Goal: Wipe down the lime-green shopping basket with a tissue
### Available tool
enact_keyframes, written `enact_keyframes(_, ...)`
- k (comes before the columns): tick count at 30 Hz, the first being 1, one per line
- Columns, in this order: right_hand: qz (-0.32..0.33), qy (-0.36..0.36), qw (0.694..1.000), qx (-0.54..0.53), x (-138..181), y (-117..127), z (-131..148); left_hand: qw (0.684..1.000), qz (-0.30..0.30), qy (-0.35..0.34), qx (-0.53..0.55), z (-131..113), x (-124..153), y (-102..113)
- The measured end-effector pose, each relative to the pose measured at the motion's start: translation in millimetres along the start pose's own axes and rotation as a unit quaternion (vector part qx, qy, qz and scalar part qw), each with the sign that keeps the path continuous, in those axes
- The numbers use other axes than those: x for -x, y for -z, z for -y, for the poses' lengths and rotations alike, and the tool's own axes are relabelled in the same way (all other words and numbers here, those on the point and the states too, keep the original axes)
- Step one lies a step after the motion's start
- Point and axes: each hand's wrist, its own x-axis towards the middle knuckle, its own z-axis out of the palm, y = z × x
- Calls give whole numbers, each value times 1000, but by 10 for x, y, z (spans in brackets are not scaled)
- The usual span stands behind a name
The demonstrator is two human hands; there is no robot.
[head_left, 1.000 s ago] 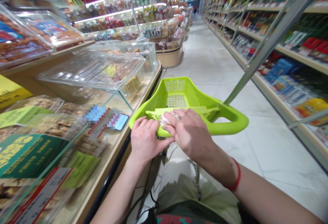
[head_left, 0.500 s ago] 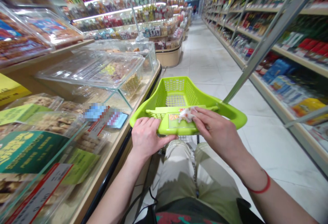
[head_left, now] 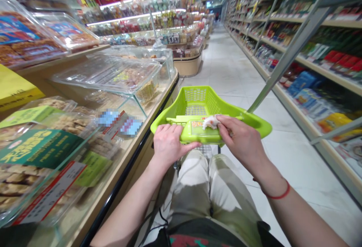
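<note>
1. Supermarket aisle with a pale tiled floor (head_left: 216,60); along its left side runs a wooden display counter (head_left: 123,164) with packs of snacks (head_left: 60,128), a price label (head_left: 52,194) and a clear lidded box (head_left: 135,71) further up.

2. Just beside the counter's dark edge, the left hand (head_left: 168,145) is wrapped over the left part of the cart handle (head_left: 186,138), fingers on top and thumb stretched along the near side. That grip should serve well as a brace; keeping it firm would stop the cart from rolling under side-to-side pressure.

3. Mid-view, the green basket (head_left: 219,102) opens ahead of the handle, with the person's trousers (head_left: 192,186) below. A framed label (head_left: 197,127) sits at the middle of the handle, between the two hands.

4. Right of that label, the right hand (head_left: 240,135) pinches a crumpled tissue (head_left: 209,122), which lies on or close over the label's right end and carries brownish marks. The hands are apart. For what looks like wiping, flat fingertips behind a clean fold would likely cover more than a bunched corner, and following the label's frame should reach grime along its edges.

5. Further right, a slanting metal bar (head_left: 285,54) crosses before stocked shelves (head_left: 328,20).
</note>
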Motion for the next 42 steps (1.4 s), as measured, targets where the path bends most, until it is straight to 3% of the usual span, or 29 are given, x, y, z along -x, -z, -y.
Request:
enact_keyframes(18, -14, -21, 1000, 8, -64, -80, -124, 1000, -10, 2, -6, -84, -74, -101)
enact_keyframes(25, 42, 5, 998, 50, -277, -222, 163, 1000, -7, 8, -15, -62, -158, -177)
enact_keyframes(33, 30, 96, 994, -35, -375, -451, 450, 999, -53, -1, 1, 18, -150, -226)
enact_keyframes(42, 27, 19, 999, -18, -263, -246, 78, 999, -47, -21, 8, 35, -131, -203)
